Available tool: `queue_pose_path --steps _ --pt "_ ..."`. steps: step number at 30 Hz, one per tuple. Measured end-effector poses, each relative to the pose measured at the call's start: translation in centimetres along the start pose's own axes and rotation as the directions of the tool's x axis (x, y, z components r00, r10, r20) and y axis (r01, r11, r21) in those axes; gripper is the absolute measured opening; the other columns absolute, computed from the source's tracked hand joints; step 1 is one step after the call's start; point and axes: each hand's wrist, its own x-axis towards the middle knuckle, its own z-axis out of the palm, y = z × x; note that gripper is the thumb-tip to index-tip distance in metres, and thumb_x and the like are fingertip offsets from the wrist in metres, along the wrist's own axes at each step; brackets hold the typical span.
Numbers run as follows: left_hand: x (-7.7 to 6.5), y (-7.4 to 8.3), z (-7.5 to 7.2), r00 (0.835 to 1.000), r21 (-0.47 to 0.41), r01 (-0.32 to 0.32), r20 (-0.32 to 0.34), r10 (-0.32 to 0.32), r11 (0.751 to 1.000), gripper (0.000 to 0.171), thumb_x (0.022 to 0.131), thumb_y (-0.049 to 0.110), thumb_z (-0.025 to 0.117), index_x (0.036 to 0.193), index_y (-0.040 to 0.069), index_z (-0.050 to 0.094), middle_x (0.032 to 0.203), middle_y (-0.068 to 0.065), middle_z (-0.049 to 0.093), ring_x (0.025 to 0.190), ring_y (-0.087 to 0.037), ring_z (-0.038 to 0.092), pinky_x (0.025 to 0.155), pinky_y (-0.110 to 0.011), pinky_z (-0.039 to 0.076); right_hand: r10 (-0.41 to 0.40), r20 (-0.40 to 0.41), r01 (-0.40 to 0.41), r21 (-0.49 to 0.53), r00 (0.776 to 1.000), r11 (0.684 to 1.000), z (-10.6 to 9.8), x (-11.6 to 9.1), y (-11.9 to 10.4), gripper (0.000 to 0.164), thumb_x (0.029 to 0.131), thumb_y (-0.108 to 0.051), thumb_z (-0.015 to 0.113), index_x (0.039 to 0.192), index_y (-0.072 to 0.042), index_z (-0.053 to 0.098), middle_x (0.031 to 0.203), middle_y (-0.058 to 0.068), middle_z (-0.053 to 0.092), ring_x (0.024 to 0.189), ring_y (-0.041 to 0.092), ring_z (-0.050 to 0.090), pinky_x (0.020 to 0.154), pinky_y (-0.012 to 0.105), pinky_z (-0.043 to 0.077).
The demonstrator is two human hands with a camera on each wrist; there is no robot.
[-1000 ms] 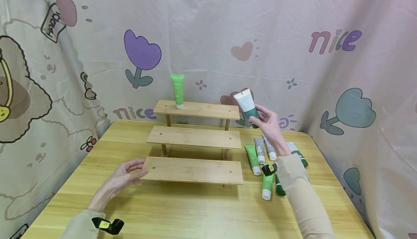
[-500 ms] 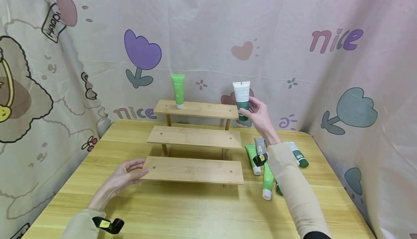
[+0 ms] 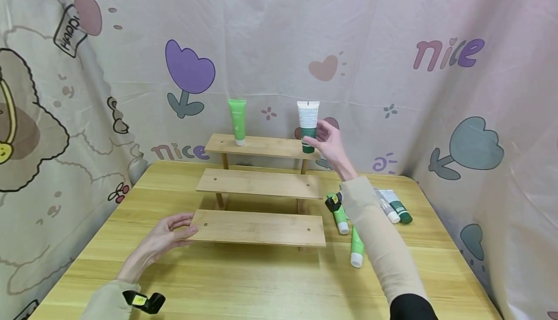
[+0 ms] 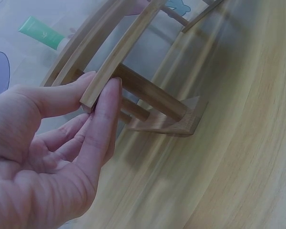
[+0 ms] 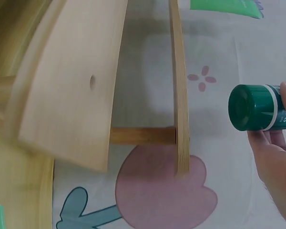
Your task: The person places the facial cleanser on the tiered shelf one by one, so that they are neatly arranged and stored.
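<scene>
A three-tier wooden shelf (image 3: 259,228) stands on the table. My left hand (image 3: 167,233) pinches the left end of its lowest board; in the left wrist view thumb and fingers (image 4: 107,112) clasp that board's end from both faces. My right hand (image 3: 329,143) holds a white and dark green squeeze tube (image 3: 308,116) upright, cap down, at the right end of the top board (image 3: 261,145). The right wrist view shows a gap between its green cap (image 5: 245,107) and the board's edge. A bright green tube (image 3: 238,120) stands cap down on the top board's left part.
Right of the shelf, several tubes lie on the table, among them a green tube (image 3: 357,250), a grey tube (image 3: 388,209) and a white and dark green tube (image 3: 396,206). My right forearm passes over them. A patterned curtain (image 3: 362,20) hangs behind the table.
My right hand has carried the white and dark green tube leftward to the top board's right end, turning it from tilted to upright. My left hand has stayed on the lowest board.
</scene>
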Motion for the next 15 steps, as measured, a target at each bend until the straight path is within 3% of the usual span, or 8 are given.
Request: queue_pose_path --steps 8,15 --pt "0.0 0.1 -0.1 1.000 0.008 0.006 0.003 -0.006 1.000 0.072 0.102 0.013 0.060 0.150 -0.020 0.017 0.115 0.004 0.058 0.101 -0.003 0.064 0.089 -0.025 0.063 -0.032 0.009 0.032 -0.037 0.999 0.999 2.2 1.5 0.0 0.052 0.089 0.005 0.070 0.138 0.004 0.052 0.135 0.026 0.059 0.121 0.029 0.059 0.115 0.041 0.049" --pt "0.0 0.2 0.1 1.000 0.020 0.020 -0.023 -0.019 1.000 0.073 0.101 0.013 0.061 0.150 -0.018 0.019 0.114 0.004 0.058 0.100 -0.003 0.065 0.088 -0.025 0.063 -0.013 0.002 0.013 -0.035 1.000 0.999 3.7 2.6 0.1 0.049 0.088 0.003 0.074 0.133 0.002 0.057 0.131 0.024 0.064 0.106 0.020 0.065 0.102 0.033 0.055"
